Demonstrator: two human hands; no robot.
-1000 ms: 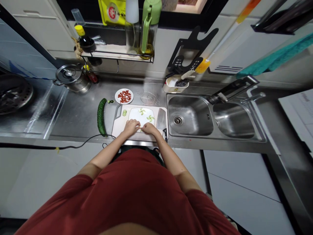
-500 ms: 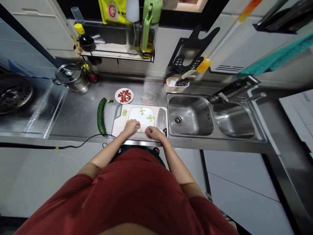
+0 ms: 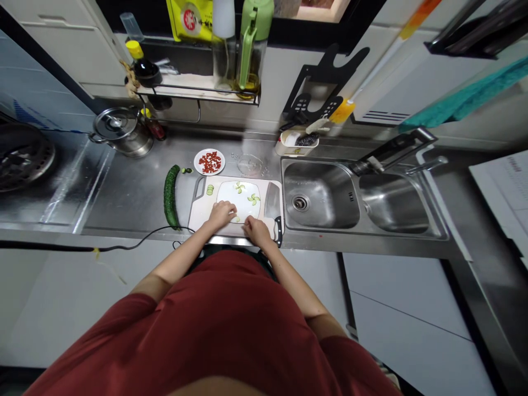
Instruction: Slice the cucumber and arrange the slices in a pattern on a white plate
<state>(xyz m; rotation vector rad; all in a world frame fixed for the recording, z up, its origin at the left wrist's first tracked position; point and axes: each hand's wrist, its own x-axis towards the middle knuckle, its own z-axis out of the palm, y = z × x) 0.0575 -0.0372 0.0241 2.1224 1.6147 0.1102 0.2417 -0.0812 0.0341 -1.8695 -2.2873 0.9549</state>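
A white plate rests on the cutting board. On it, thin green-rimmed cucumber slices form two pinwheels, one at the back and one at the right. My left hand is over the plate's front left, fingers curled in a pinch at a pale cucumber slice. At the front right rim is my right hand, its fingertips pressed together; whatever lies between them is too small to make out. A cleaver lies along the board's right side. More cucumber slices sit left of the plate.
Left of the board lies a long cucumber, with cut ends nearby. Behind are a small plate of chopped red pieces and a clear round dish. A double sink is at right, a lidded pot at left.
My right hand has shifted slightly left and toward the front edge, uncovering more of the cleaver's handle. My left hand stays in nearly the same place.
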